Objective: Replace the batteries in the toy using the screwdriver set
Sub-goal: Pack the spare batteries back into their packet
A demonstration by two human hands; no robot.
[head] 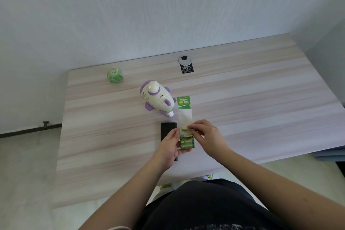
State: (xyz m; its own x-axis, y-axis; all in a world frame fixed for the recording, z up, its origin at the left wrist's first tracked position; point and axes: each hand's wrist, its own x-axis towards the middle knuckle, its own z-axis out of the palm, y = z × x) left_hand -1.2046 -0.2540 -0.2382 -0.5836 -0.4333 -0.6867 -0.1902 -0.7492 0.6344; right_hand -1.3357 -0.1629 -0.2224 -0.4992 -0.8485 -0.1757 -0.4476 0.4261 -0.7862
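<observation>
A white and purple toy [157, 98] lies on its side in the middle of the wooden table [242, 99]. Just in front of it, a green battery pack [184, 114] stretches toward me, its clear wrap partly empty and green batteries [187, 144] still in the near end. My left hand [169, 150] holds that near end from below. My right hand [208, 135] pinches a single green and yellow battery [186, 128] at the wrap's opening. A black flat case [168, 130], partly under my left hand, lies on the table to the left of the pack.
A small green packet [114, 75] sits at the table's far left. A grey cable grommet [184, 60] with a black label [187, 68] is at the far edge by the wall. The table's near edge runs just in front of my body.
</observation>
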